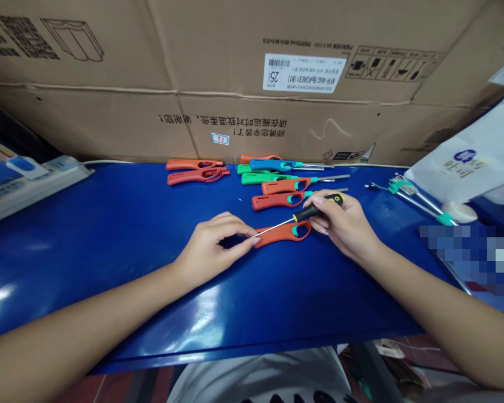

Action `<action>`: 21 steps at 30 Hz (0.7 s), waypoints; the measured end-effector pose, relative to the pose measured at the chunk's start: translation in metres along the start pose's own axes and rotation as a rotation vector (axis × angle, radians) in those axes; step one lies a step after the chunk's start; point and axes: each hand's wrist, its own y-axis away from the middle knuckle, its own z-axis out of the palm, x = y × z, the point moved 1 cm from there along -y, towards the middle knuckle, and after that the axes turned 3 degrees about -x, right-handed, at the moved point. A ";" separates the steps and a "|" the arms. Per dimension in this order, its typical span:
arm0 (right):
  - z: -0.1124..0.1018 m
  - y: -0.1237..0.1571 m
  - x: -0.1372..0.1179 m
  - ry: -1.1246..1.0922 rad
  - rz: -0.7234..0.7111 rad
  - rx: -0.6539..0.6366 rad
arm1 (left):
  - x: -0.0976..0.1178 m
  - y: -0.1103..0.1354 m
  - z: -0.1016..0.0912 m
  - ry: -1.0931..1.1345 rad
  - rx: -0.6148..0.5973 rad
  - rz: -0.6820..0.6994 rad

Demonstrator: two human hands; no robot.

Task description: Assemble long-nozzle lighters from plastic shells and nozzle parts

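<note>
My right hand (344, 221) is closed around the black and yellow handle of a screwdriver (306, 214). Its thin metal shaft slants down to the left, and the tip lies at the fingertips of my left hand (214, 243). That left hand pinches the rear end of an orange gas lighter (279, 234), with thumb and forefinger together there. The lighter lies on the blue table (243, 302) and has a turquoise trigger inside its loop. Just behind it rests a red lighter (273, 201), partly hidden by my right hand.
Several more lighters in orange (285, 186), green (264, 178) and blue (273, 164) lie before a large cardboard box (218, 112). Two reddish handle shells (195, 176) sit left of them. Metal lighter tubes (420, 201) lie by a white bag (457, 157). A power strip (33, 184) is far left.
</note>
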 end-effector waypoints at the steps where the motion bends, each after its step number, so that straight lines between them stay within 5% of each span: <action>1: 0.000 0.000 0.000 0.001 -0.004 -0.001 | 0.000 0.000 0.000 0.001 -0.001 0.001; 16: -0.002 0.002 0.003 0.042 -0.086 -0.037 | -0.004 0.001 0.000 -0.004 -0.024 0.006; 21: -0.005 0.003 -0.006 0.342 -0.236 -0.038 | -0.004 0.001 0.000 -0.030 -0.025 0.005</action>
